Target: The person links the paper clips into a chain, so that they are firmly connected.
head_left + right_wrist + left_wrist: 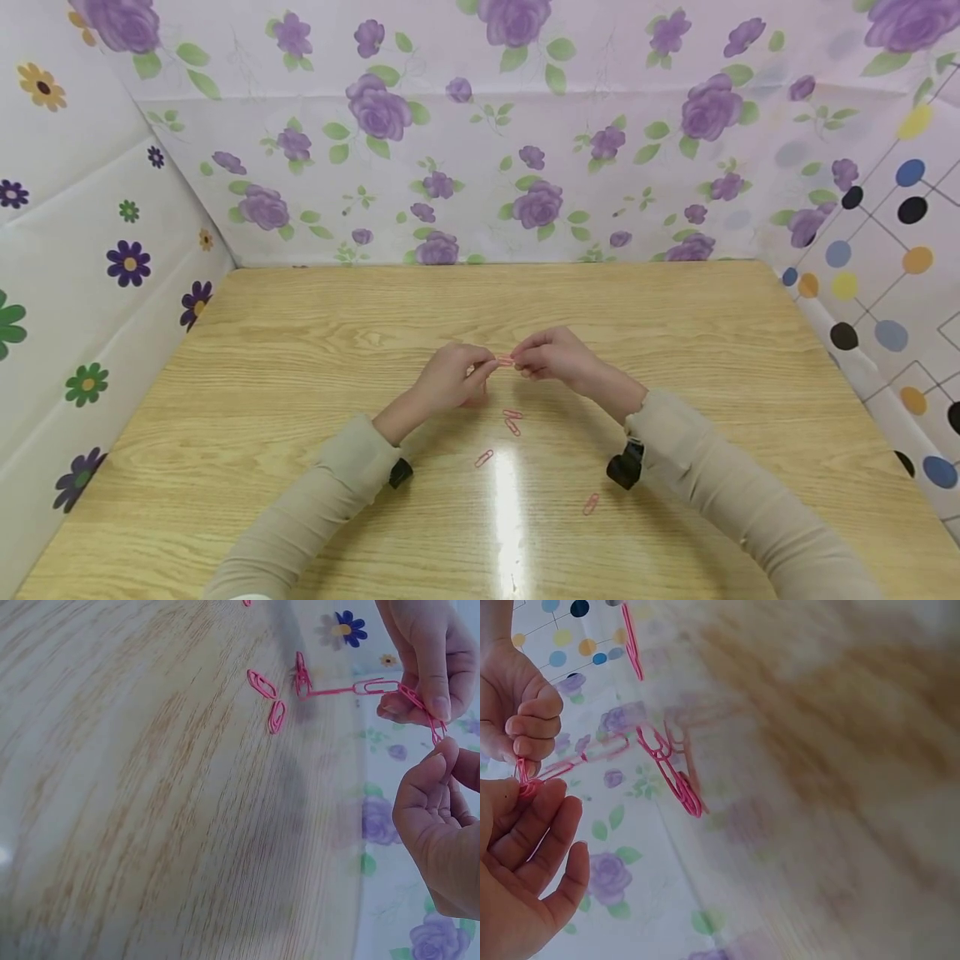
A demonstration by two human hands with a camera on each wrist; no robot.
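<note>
Found left hand point(453, 377) gripping upper end of pink paper-clip chain point(330, 692) with thumb and fingers. Saw right hand point(561, 358) pinching pink clip point(506, 362) at same end, fingertips just beside left's, above middle of table point(315, 333). Traced chain down below left hand; could not tell whether touching table. Logged loose clips nearer: two close together point(513, 427), one farther left point(484, 458), another near right point(591, 504). Noted flowered cloth point(450, 142) beyond far edge.
</note>
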